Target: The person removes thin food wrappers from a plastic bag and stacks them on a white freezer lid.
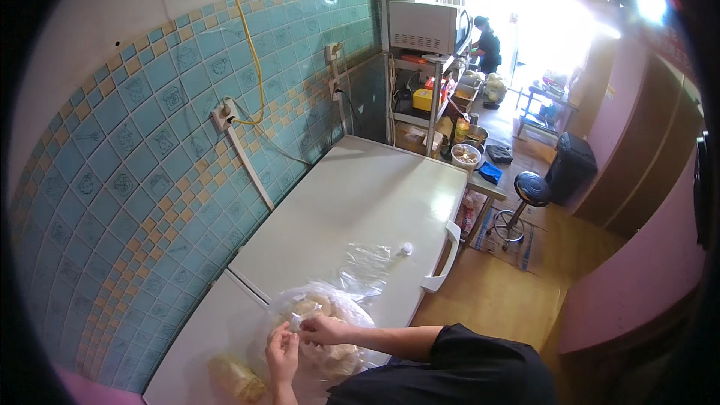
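Observation:
A large clear plastic bag full of pale, rounded food pieces sits on the white chest freezer lid before me. My right hand has its fingers curled on the gathered plastic at the bag's top. Close against it, my left hand pinches the same bunched plastic, its fingertips partly hidden. To the left of the bag lies a yellowish wrapped bundle, whose contents I cannot make out. Just beyond the bag, a flat clear plastic bag rests near a small white crumpled piece.
A white handle juts from the freezer's right edge. Tiles with wall sockets border the left. Beyond stand a microwave on a metal rack, a cluttered counter and a stool. A person works far back.

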Action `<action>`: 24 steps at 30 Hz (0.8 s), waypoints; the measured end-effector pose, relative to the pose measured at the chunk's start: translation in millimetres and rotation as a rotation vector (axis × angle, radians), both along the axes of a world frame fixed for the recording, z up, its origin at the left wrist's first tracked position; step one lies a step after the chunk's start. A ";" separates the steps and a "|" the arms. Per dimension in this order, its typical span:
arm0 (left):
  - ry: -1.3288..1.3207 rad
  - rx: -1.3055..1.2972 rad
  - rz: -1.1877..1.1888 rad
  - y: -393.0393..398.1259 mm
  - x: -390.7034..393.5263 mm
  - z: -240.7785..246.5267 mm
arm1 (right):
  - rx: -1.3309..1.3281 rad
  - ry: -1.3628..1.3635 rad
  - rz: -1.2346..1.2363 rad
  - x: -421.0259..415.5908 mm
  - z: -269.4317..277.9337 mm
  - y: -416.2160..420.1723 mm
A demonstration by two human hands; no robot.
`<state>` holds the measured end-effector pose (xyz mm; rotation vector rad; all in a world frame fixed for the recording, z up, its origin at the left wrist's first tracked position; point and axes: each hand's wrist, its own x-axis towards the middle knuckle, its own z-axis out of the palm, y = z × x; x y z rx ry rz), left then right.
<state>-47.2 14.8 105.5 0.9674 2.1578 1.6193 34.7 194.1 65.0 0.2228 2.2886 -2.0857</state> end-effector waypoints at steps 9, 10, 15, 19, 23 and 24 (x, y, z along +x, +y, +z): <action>0.093 -0.201 0.069 -8.2 17.2 1.2 | 0.165 0.003 0.070 9.7 -14.8 0.5; 0.195 -0.219 0.089 -7.9 18.5 8.8 | 0.162 -0.014 0.050 10.5 -22.6 4.9; 0.048 -0.212 0.047 -15.4 24.4 20.8 | -0.100 -0.053 -0.007 15.2 -21.8 24.9; 0.042 -0.390 0.046 -33.0 27.9 -4.2 | 0.255 0.011 0.097 17.5 8.7 4.4; 0.023 -0.041 0.083 -18.8 39.1 -3.9 | 0.755 0.427 0.092 22.4 33.2 -11.2; -0.065 -0.054 0.087 -14.9 38.2 -8.7 | 0.890 0.589 0.065 21.9 33.7 -11.6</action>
